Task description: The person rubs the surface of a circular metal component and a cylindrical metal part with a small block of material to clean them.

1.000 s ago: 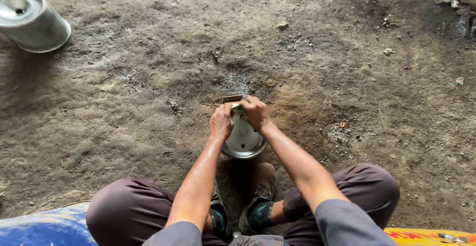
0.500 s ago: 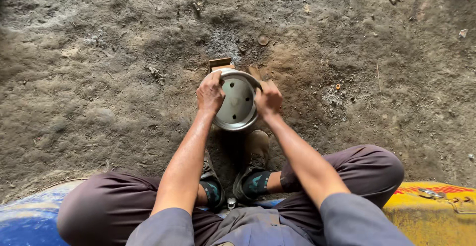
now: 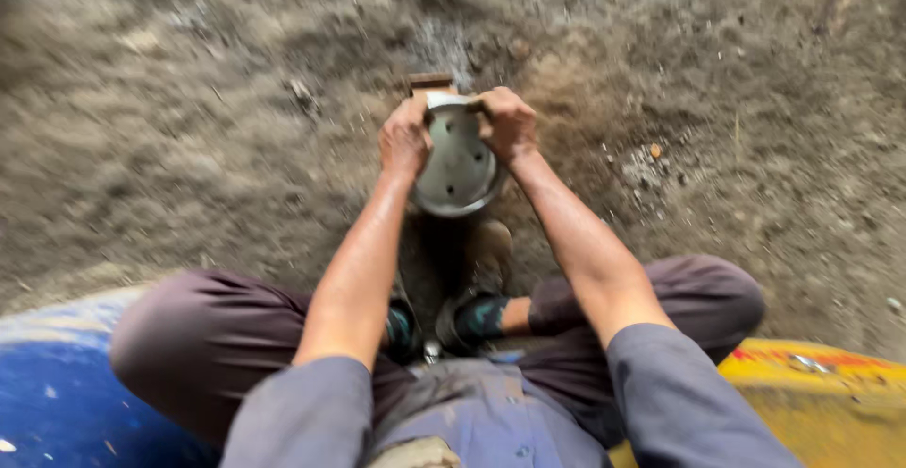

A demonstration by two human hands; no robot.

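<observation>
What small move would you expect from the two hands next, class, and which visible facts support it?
Probably a slight turn of the round metal dish against the small block at its far rim. The left hand and right hand grip opposite sides of its rim, and it stands tilted on the dirt ground with that edge at the block.

Bare dirt floor (image 3: 189,128) all around the hands; a blue drum (image 3: 57,402) and a yellow drum (image 3: 830,402) lie nearer the body.
</observation>
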